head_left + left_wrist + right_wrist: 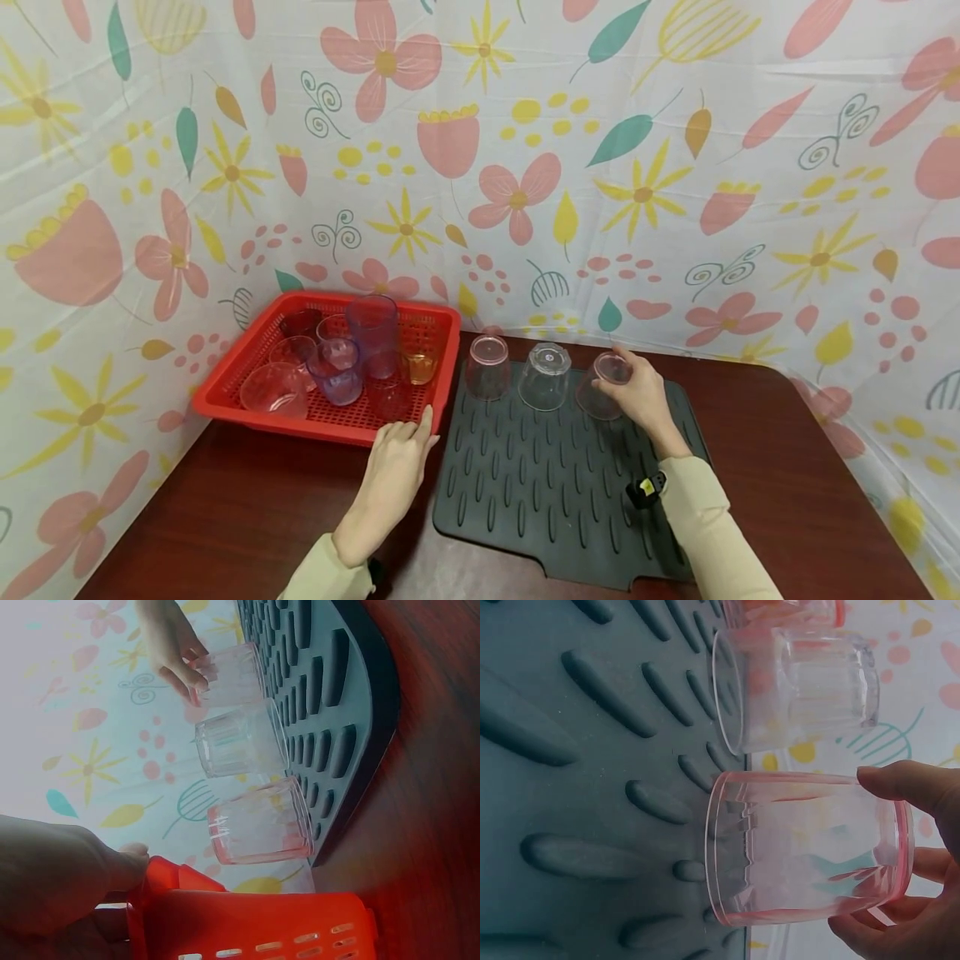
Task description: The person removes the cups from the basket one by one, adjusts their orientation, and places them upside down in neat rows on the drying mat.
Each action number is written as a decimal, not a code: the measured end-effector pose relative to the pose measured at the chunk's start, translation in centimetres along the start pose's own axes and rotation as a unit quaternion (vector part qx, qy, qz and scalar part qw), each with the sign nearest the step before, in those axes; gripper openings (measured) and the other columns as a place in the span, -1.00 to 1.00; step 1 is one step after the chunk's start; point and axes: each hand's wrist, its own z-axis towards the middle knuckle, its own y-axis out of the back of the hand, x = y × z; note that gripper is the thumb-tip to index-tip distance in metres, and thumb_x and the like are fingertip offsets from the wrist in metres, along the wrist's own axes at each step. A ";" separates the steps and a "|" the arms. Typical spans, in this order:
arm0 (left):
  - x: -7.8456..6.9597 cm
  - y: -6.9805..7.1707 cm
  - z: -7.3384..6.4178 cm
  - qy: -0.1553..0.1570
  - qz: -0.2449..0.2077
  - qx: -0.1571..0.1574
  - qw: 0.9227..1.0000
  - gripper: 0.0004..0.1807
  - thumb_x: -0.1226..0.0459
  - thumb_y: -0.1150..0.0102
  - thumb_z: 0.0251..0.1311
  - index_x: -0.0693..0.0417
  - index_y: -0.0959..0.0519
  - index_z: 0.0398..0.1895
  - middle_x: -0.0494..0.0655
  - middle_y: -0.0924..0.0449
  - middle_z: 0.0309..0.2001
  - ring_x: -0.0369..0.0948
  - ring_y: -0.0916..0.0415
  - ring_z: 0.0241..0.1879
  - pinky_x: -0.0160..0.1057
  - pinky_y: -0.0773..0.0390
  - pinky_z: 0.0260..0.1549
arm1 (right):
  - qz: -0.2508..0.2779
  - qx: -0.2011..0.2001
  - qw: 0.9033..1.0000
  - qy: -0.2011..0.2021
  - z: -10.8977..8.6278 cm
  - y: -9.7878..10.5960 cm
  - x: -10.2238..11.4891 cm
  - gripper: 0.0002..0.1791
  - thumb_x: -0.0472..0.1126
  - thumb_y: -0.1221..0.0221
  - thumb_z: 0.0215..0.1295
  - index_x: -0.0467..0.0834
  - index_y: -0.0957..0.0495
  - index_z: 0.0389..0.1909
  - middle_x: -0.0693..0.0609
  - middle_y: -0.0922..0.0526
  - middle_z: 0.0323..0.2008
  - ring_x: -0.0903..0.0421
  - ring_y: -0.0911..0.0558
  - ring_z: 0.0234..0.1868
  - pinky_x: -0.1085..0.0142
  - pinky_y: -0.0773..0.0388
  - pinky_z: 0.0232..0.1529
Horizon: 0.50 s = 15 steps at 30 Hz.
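Observation:
My right hand (pixel 637 392) grips a pink-tinted clear tumbler (pixel 810 851) round its base. The tumbler is upside down, its rim at the back of the dark grey drying mat (pixel 547 492). Left of it on the mat, also upside down, stand a clear tumbler (pixel 545 379) and another pinkish tumbler (pixel 487 371). My left hand (pixel 393 467) holds the front right corner of the red plastic basket (pixel 315 427), thumb and fingers about the rim in the left wrist view. Part of the left hand falls outside that view.
Inside the basket are several cups: a tall purple tumbler (pixel 372 329), a blue-violet cup (pixel 337 379), a pink bowl-like cup (pixel 273 392), a red cup (pixel 390 396) and an amber cup (pixel 422 367). A flower-print curtain (pixel 517 100) hangs behind the brown table (pixel 780 467).

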 end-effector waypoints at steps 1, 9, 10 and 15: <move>0.0 0.0 0.0 0.000 0.000 0.000 1.000 -0.60 0.27 -0.30 0.13 0.27 -0.60 0.04 -0.02 -0.59 -0.50 -0.09 -0.52 -0.43 -0.12 -0.55 -0.21 | 0.000 0.000 1.000 0.000 0.0 0.0 0.0 -0.19 -0.21 -0.34 0.15 -0.30 -0.23 0.39 -0.39 -0.38 0.27 -0.32 -0.49 0.14 -0.15 -0.54 -0.04; 0.0 -0.1 -0.1 -0.002 0.000 0.000 1.000 -0.59 0.27 -0.28 0.16 0.28 -0.59 0.05 -0.02 -0.60 -0.49 -0.09 -0.53 -0.41 -0.12 -0.54 -0.20 | 0.008 0.005 1.000 0.004 0.1 -0.3 -0.6 -0.18 -0.20 -0.33 0.18 -0.28 -0.18 0.42 -0.39 -0.34 0.29 -0.32 -0.45 0.17 -0.17 -0.50 -0.03; 0.0 -0.1 -0.1 -0.002 0.000 0.000 1.000 -0.59 0.27 -0.28 0.16 0.28 -0.58 0.06 -0.01 -0.60 -0.48 -0.09 -0.54 -0.41 -0.12 -0.54 -0.19 | 0.010 0.007 1.000 0.003 0.1 -0.4 -0.6 -0.17 -0.19 -0.32 0.18 -0.28 -0.17 0.42 -0.39 -0.31 0.31 -0.33 -0.43 0.19 -0.18 -0.48 -0.01; 0.0 -0.2 -0.1 -0.002 0.001 -0.001 1.000 -0.59 0.28 -0.29 0.15 0.28 -0.58 0.06 -0.01 -0.60 -0.48 -0.08 -0.53 -0.42 -0.11 -0.54 -0.19 | 0.005 0.025 1.000 -0.013 -0.1 -0.4 -0.7 -0.05 -0.08 -0.30 0.22 -0.27 0.00 0.48 -0.44 -0.16 0.38 -0.39 -0.30 0.29 -0.26 -0.38 0.10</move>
